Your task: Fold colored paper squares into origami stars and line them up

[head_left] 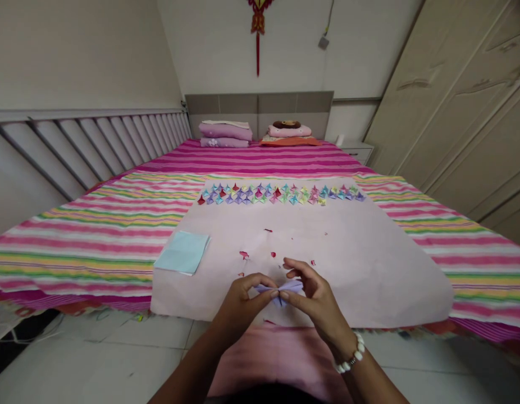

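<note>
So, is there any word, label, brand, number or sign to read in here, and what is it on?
No readable text anywhere in this view.
Blue paper stack, folded lilac paper, pale sheet: no lettering visible.
Red hanging ornament: pattern too small and blurred to tell whether it carries any characters.

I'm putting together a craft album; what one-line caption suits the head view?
Left hand and right hand pinch folded lavender paper, rows of colourful origami beyond.

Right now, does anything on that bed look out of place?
Yes: small red scraps lie scattered on the pale sheet, mostly beyond the held purple paper. They look untidy against the orderly rows of folded paper pieces farther back.
</note>
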Demonstrator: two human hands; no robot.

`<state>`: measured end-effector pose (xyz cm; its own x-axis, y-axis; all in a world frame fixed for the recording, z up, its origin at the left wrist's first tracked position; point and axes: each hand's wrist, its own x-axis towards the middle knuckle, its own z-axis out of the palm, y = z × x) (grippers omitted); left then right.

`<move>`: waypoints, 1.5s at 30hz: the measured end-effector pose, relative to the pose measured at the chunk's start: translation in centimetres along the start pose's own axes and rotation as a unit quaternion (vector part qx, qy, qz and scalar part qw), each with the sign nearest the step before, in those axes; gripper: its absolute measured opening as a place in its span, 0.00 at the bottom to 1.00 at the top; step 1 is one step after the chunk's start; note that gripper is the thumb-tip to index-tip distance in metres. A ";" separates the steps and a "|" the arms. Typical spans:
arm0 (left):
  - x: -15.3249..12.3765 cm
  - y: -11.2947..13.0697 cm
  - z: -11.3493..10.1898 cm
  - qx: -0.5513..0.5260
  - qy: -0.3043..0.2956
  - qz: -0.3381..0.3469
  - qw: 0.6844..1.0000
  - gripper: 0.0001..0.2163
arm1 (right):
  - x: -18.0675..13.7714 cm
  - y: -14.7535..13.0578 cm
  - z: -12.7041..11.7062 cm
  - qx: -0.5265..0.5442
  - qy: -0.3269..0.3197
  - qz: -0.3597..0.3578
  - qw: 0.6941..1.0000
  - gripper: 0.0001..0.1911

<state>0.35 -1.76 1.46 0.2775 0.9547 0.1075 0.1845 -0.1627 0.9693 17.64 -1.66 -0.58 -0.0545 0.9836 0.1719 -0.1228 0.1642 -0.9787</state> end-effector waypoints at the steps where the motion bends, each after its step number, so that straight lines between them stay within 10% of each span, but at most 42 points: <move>1: 0.0 0.2 0.0 0.010 -0.003 -0.005 1.000 0.04 | 0.0 -0.2 -0.1 -0.013 -0.023 -0.006 1.000 0.17; 11: 0.7 -1.6 0.6 -0.148 0.111 -0.092 0.978 0.08 | 0.0 -0.1 0.3 -0.010 -0.045 0.062 0.997 0.10; 17: 0.2 -2.3 2.3 -0.198 0.032 -0.100 0.974 0.13 | -0.1 0.2 0.9 0.028 0.017 0.060 0.998 0.11; 29: 0.5 -2.3 1.6 -0.099 0.084 -0.081 0.988 0.12 | -0.2 0.3 0.7 0.025 0.044 0.069 0.996 0.12; 45: 0.3 -3.6 1.3 -0.196 0.012 -0.123 0.973 0.12 | -0.6 0.7 1.2 0.190 -0.028 0.163 0.968 0.14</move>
<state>0.97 -1.19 -2.31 0.2468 0.9592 -0.1381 -0.1320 0.1744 0.9758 16.39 -2.21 -1.19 -0.2045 0.9712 -0.1225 -0.4453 -0.2038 -0.8719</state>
